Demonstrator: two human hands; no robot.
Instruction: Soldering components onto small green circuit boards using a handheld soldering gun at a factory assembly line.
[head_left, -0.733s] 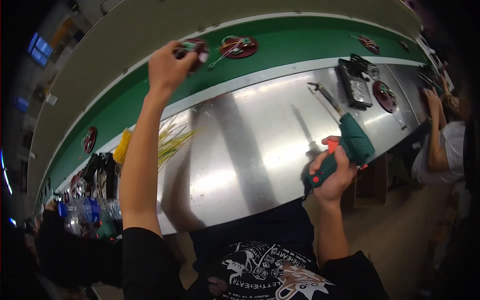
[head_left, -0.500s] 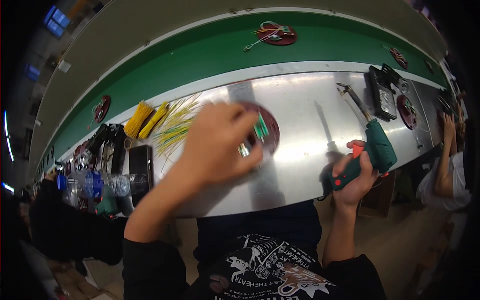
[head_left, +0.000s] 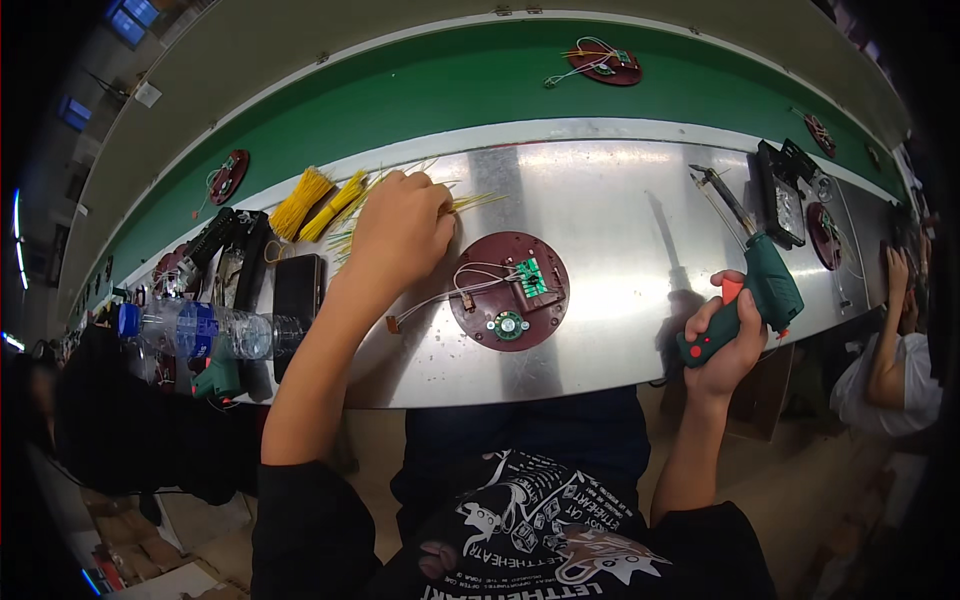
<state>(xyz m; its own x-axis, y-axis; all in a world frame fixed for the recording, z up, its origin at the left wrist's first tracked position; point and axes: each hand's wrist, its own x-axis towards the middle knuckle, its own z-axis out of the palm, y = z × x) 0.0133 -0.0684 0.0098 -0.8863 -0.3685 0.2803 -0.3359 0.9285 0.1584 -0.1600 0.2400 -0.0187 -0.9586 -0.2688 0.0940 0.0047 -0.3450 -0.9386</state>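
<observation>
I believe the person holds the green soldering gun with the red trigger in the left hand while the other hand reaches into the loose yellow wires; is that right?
Not quite: the head view shows the green soldering gun with the red trigger in the right hand. It is the left hand that reaches into the loose yellow wires.

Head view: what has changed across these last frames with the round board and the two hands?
The left hand took a dark red round board off the green belt, brought it down to the metal worktop and let it go, then moved left to the loose yellow wires. The right hand kept gripping the green soldering gun near the worktop's front edge.
</observation>
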